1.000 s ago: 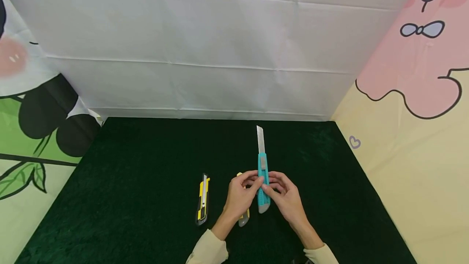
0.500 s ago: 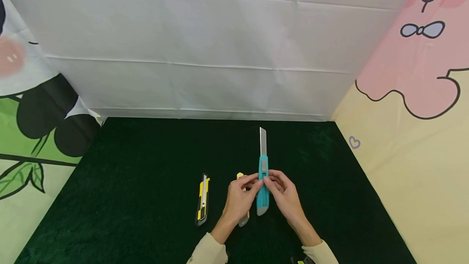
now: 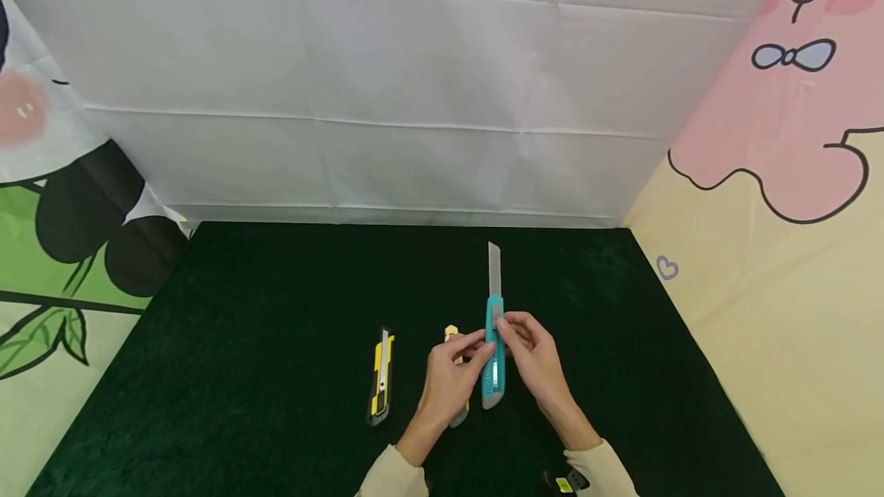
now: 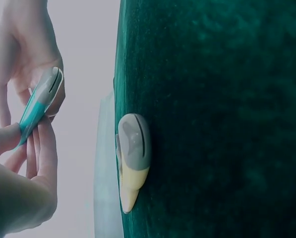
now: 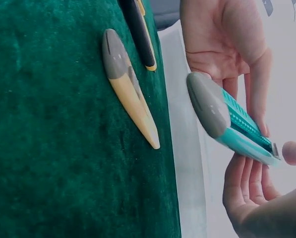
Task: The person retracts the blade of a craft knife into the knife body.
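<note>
Upright in front of me, its long blade pointing away, is a teal utility knife point(image 3: 493, 380) with a grey end cap. My left hand point(image 3: 443, 376) pinches its body from the left between thumb and fingers. From the right, my right hand point(image 3: 544, 366) has its thumb at the slider and its fingers behind the body. Partly hidden under my left hand lies a pale yellow utility knife point(image 5: 130, 99) with a grey end. Further left, a yellow and black utility knife point(image 3: 381, 378) lies on the cloth. Both wrist views show the teal knife held above the table.
Dark green cloth point(image 3: 276, 343) covers the table. A white sheet point(image 3: 414, 83) hangs behind, with cartoon-printed sheets at both sides. By my right cuff sits a small dark object point(image 3: 566, 483) with a yellow-green patch; its kind is unclear.
My right thumb has moved up the teal knife to its slider. The knife has shifted slightly toward me. The other two knives lie where they were.
</note>
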`<state>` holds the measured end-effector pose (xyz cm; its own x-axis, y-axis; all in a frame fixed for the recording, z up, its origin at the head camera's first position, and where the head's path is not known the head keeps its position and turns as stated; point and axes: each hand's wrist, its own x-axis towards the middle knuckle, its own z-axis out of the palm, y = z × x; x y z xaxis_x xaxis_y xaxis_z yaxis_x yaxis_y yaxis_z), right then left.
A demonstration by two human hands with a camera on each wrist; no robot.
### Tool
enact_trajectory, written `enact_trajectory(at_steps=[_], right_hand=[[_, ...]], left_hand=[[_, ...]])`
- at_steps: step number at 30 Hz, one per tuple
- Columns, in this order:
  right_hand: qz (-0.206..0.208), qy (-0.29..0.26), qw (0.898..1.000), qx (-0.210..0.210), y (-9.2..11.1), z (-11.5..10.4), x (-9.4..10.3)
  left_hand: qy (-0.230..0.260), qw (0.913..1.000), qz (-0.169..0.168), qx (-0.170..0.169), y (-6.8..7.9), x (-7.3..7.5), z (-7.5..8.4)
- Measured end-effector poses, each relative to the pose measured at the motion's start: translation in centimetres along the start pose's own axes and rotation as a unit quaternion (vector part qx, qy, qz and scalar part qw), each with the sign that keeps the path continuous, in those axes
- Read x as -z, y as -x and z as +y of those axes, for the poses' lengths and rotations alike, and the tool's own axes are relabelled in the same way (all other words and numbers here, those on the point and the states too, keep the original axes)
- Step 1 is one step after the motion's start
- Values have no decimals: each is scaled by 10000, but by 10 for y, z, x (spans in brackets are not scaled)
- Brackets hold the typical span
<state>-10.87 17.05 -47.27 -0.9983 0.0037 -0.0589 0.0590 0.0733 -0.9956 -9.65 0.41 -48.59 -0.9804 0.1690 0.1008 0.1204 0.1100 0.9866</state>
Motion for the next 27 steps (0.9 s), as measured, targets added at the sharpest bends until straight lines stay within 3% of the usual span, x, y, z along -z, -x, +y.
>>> enact_trajectory(at_steps=[9,27], right_hand=[[256,-27,9997,-39,-5,-5,-3],[241,18,9996,152,-9,-7,-3]], left_hand=[[-94,9999,41,-20,2,-2,-3],[-17,9999,-88,-82,5,-3,-5]])
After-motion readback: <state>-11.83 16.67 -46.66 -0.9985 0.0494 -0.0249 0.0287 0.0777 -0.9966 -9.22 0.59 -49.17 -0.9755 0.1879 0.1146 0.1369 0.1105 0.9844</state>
